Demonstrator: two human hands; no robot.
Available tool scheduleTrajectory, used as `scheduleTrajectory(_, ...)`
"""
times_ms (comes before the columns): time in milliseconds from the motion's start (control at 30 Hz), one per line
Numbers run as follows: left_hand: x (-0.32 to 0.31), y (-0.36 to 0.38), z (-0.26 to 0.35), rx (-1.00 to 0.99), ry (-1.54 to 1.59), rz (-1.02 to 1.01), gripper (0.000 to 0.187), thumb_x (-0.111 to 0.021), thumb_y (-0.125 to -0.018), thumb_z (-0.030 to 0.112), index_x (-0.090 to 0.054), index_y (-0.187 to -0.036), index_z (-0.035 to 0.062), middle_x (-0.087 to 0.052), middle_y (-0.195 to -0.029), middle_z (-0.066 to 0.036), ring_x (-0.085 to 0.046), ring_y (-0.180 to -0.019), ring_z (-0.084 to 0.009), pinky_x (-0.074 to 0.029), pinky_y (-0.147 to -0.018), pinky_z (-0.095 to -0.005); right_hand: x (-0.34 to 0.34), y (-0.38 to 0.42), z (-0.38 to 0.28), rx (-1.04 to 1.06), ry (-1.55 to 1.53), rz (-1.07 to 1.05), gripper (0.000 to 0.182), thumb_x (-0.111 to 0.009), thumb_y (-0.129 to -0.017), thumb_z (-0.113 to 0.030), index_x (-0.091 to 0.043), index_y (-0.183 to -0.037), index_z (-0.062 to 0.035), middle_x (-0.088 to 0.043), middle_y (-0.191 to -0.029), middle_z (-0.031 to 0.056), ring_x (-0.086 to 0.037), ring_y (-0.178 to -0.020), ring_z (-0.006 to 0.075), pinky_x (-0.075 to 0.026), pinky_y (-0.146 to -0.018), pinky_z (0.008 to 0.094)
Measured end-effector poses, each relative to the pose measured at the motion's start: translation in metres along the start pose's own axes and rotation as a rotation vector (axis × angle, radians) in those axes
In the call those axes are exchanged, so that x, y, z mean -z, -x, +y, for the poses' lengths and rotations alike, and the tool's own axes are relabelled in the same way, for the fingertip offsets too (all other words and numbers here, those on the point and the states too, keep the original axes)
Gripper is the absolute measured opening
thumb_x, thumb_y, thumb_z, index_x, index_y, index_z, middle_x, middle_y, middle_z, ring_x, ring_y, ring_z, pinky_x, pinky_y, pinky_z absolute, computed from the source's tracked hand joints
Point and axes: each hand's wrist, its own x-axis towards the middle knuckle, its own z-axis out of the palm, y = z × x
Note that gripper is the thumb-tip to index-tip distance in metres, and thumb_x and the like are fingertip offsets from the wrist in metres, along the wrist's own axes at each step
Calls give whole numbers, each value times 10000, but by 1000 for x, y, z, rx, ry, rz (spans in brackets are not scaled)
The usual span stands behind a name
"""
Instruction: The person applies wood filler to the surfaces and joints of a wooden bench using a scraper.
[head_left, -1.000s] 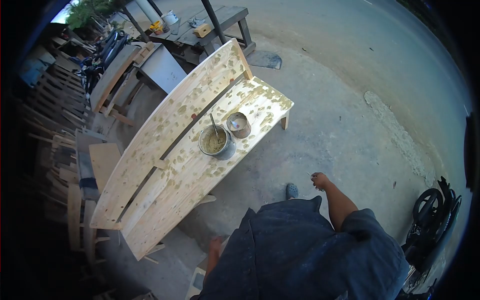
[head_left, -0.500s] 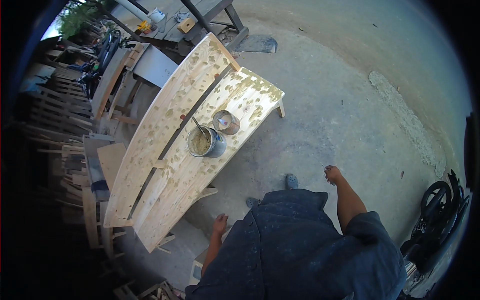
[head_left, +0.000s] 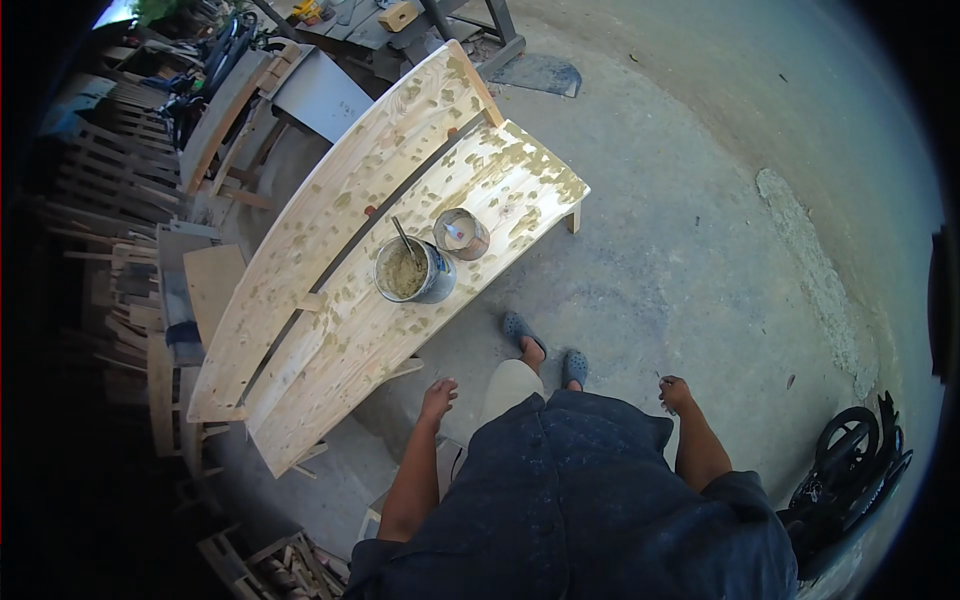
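My left hand (head_left: 438, 399) hangs near the front edge of the wooden bench (head_left: 290, 385), apart from it, fingers loosely spread, nothing visible in it. Out to the right over the concrete, my right hand (head_left: 676, 394) has its fingers curled; a thin tip shows by them, too small to name. Greenish-brown filler patches dot the bench's two pale boards. On the nearer board stands a bucket (head_left: 436, 283) of brownish paste, a dark-handled tool leaning in it. Beside it is a smaller tin (head_left: 474, 240) with a small blue-and-white item inside.
A dark workbench (head_left: 350, 28) holding a wooden block (head_left: 398, 15) stands at the top. Stacked timber and pallets (head_left: 125, 190) line the left. Black wheeled parts (head_left: 845, 470) lie at lower right. My feet in clogs (head_left: 574, 367) are on the concrete floor (head_left: 660, 230).
My body has come forward with a step, and one leg now shows beside the bench. Both hands sit lower alongside me; the left one's fingers look looser. The bench and tins stay put.
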Motion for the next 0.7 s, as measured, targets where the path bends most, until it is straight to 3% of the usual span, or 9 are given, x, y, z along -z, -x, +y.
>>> scheduleTrajectory(67,-2,-26,36,-26,40,-114,536,-550,-931,441,-492,-1339,99,-597,-1280,-57,-570,-1148,-230,-424,-956,-414,9,1,-15,-22,-19,29,380,-548,-926,-209,-587,-1264,-41,-649,-742,136,-598,-506,212,-506,-460,357)
scheduleTrajectory(300,-49,-152,159,-104,165,-246,564,-490,-956,497,-450,-1372,118,-592,-1299,-84,-568,-1158,-235,-443,-957,-427,24,20,-89,-117,12,125,386,-546,-944,-240,-574,-1285,-62,-645,-740,117,-586,-497,188,-482,-437,341)
scheduleTrajectory(333,-57,-168,179,-91,185,-250,564,-490,-956,497,-450,-1372,118,-592,-1299,-84,-568,-1158,-235,-443,-957,-427,22,22,-100,-123,35,128,386,-546,-944,-240,-574,-1285,-62,-645,-740,117,-586,-497,188,-482,-437,341)
scheduleTrajectory(400,-74,-197,211,150,470,-189,587,-448,-968,511,-406,-1403,118,-586,-1306,-113,-571,-1165,-252,-456,-947,-440,21,23,-124,-140,78,116,381,-542,-952,-247,-576,-1283,-61,-646,-745,113,-584,-500,181,-480,-441,335)
scheduleTrajectory(533,-90,-261,226,234,707,-131,597,-419,-977,512,-381,-1416,108,-576,-1311,-147,-593,-1138,-274,-472,-933,-438,7,8,-181,-103,95,162,409,-561,-962,-294,-571,-1309,-76,-634,-730,86,-564,-490,144,-460,-428,300)
scheduleTrajectory(600,-97,-294,218,169,820,-198,539,-397,-987,441,-391,-1380,73,-596,-1276,-156,-623,-1093,-274,-491,-910,-425,-5,-4,-216,-85,128,140,411,-555,-967,-295,-568,-1313,-74,-638,-744,88,-570,-504,144,-470,-448,302)
scheduleTrajectory(700,-102,-291,239,206,723,-115,455,-369,-982,365,-452,-1289,40,-622,-1238,-140,-638,-1064,-254,-503,-889,-409,-28,-25,-260,-7,174,80,416,-550,-974,-302,-562,-1322,-75,-639,-761,79,-576,-528,135,-479,-468,300)
